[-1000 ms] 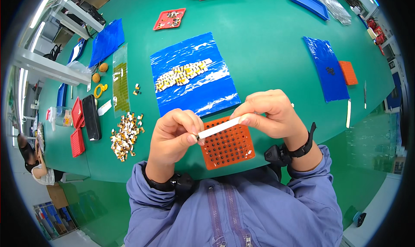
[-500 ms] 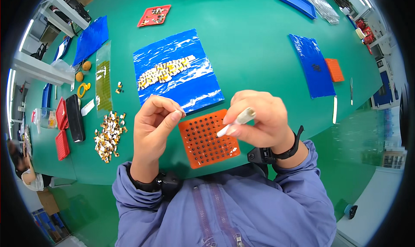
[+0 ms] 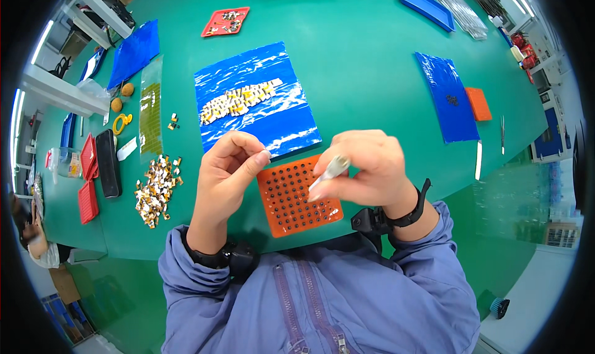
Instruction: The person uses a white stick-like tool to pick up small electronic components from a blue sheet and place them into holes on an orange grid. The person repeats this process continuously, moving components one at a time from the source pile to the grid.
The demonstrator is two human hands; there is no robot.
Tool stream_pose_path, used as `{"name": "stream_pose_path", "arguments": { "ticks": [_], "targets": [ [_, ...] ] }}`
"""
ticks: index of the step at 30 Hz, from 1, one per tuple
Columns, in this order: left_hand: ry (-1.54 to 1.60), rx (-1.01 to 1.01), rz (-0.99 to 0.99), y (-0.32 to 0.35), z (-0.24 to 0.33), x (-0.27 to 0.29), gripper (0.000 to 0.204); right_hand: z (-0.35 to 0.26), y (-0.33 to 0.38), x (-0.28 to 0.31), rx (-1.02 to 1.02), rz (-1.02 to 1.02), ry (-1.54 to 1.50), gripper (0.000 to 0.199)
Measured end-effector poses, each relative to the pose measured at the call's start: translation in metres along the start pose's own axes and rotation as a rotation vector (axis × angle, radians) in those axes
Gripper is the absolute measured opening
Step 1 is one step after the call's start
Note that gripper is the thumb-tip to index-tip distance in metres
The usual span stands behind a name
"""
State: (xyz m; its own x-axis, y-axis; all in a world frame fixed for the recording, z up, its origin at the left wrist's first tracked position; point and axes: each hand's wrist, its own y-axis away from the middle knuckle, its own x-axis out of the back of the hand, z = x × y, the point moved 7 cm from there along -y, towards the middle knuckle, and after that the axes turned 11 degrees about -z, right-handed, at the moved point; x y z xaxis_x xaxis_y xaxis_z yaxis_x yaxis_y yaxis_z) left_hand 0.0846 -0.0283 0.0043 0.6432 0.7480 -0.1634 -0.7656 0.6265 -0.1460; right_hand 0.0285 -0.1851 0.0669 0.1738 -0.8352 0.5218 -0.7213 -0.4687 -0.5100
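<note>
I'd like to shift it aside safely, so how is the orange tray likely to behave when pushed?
The orange tray is probably stiff, since its square outline shows no sagging. It seems unlikely to tip, lying low and flat. It may slide fairly easily, as the green table looks smooth.

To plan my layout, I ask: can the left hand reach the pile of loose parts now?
Probably yes: the left hand is near the pile, with only green table visible between them. Its pinch would likely need to open.
</note>
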Motion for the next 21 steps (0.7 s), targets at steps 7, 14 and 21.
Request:
{"name": "stream_pose_path", "arguments": {
  "ticks": [7,14,21],
  "targets": [
    [-0.191,-0.070,0.155,0.000,0.012,0.031,0.004,0.031,0.014,0.025,-0.142,0.477,-0.512,0.006],
    [-0.824,0.215,0.373,0.053,0.036,0.113,0.007,0.036,0.015,0.023,-0.177,0.494,-0.608,0.006],
    [-1.240,0.195,0.037,0.007,0.034,0.080,0.015,0.032,0.017,0.021,-0.165,0.445,-0.582,0.009]
  ]
}}
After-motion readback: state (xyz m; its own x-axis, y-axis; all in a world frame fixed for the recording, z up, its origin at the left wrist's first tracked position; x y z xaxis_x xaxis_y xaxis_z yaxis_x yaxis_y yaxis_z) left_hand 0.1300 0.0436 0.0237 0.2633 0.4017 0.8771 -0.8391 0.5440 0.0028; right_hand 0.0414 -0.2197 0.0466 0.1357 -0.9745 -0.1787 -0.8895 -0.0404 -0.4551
